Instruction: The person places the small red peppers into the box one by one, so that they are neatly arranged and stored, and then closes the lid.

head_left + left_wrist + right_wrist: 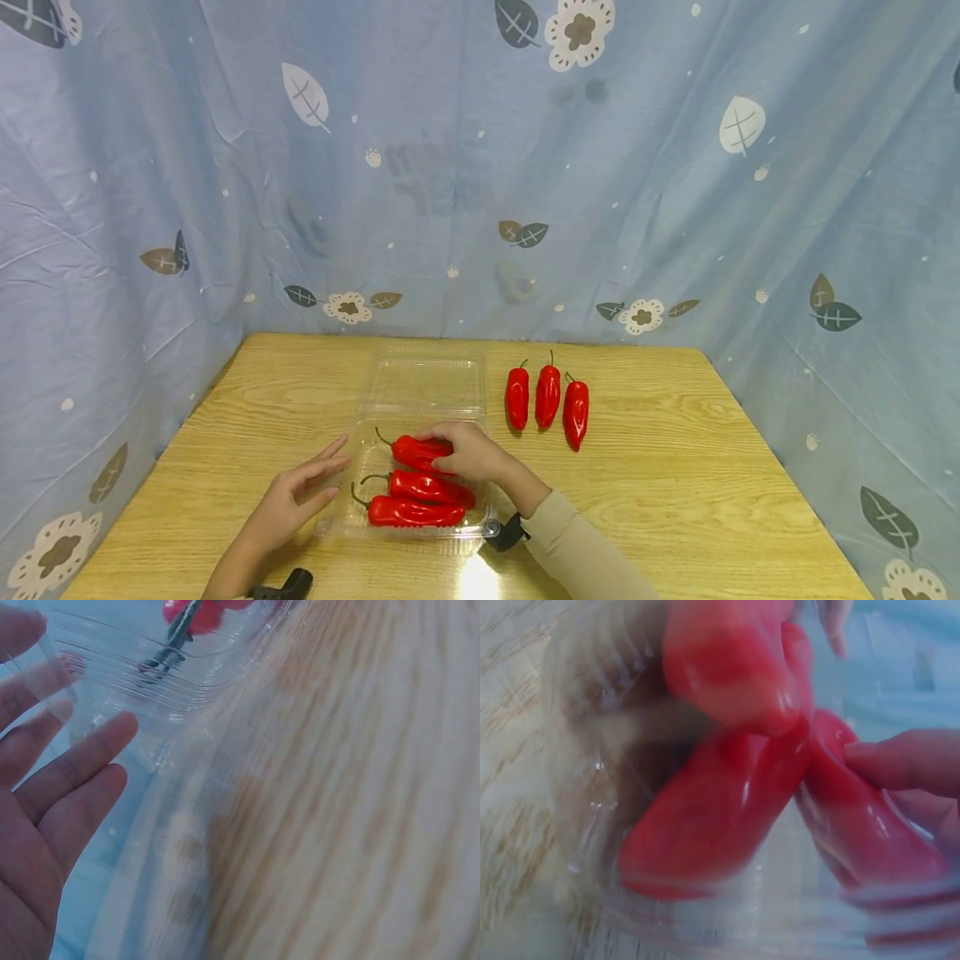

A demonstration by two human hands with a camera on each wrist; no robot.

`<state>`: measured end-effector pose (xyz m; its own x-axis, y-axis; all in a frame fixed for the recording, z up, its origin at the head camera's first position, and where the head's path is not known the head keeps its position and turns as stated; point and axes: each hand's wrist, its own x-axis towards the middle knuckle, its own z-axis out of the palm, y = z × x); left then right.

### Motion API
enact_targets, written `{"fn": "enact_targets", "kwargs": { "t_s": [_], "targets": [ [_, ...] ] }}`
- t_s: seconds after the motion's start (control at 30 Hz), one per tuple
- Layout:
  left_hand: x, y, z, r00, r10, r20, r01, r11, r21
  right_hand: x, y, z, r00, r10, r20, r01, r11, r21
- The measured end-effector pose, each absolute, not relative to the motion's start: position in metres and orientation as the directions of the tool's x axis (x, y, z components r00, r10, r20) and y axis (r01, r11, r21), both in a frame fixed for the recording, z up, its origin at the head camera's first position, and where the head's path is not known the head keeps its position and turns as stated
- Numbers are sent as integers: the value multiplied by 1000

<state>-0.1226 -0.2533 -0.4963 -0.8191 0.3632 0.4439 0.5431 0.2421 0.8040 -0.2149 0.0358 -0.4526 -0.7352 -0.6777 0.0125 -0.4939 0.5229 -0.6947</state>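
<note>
A clear plastic clamshell container (408,533) lies open on the table with three red chili peppers in it, stems pointing left. My right hand (474,452) pinches the farthest red chili pepper (412,452) between thumb and fingers; the right wrist view shows that pepper (862,825) slightly blurred. Nearer me in the tray lie a second pepper (427,487) and a third pepper (416,512). Beside the container's left wall is my left hand (288,500), its fingers spread and holding nothing. In the left wrist view, fingers show behind the clear plastic corner (180,712).
Three more red chili peppers, a left one (517,398), a middle one (547,396) and a right one (576,412), lie right of the container's raised-back lid (427,385). The wooden table (675,483) ends at a blue patterned curtain (450,167) behind and at both sides.
</note>
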Motion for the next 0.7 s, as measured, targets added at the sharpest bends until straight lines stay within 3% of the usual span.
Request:
{"fn": "enact_targets", "kwargs": {
  "t_s": [0.7],
  "targets": [
    [-122,-252,-496,-817,358,453,549,240,800,-217,33,-456,-732,-681,-14,-518,570,-638]
  ]
}}
